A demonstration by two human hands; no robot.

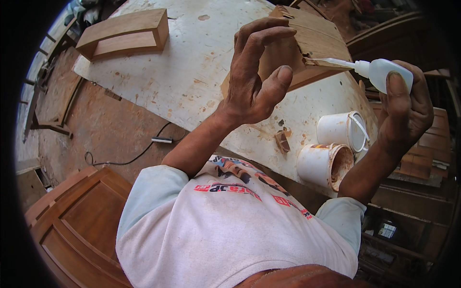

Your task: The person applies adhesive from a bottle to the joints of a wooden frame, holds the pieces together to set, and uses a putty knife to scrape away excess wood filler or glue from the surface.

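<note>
My right hand (406,103) is wrapped round a small white squeeze bottle (391,74), tilted sideways. Its long thin nozzle points left, with the tip at a chipped, dark joint along the edge of a wooden box (319,41). The box stands on the white table (192,81). In front of its left side is my left hand (257,77), fingers bent and spread from the thumb, holding nothing. Whether those fingertips touch the box cannot be made out, as the hand covers part of it.
Another wooden box frame (127,36) rests on the table's far left. Near the right edge are a white bucket (333,132), a smeared open bucket (317,165) and a small wood block (282,142). Panelled wooden doors (91,216) lie at lower left; a black cable (139,156) crosses the floor.
</note>
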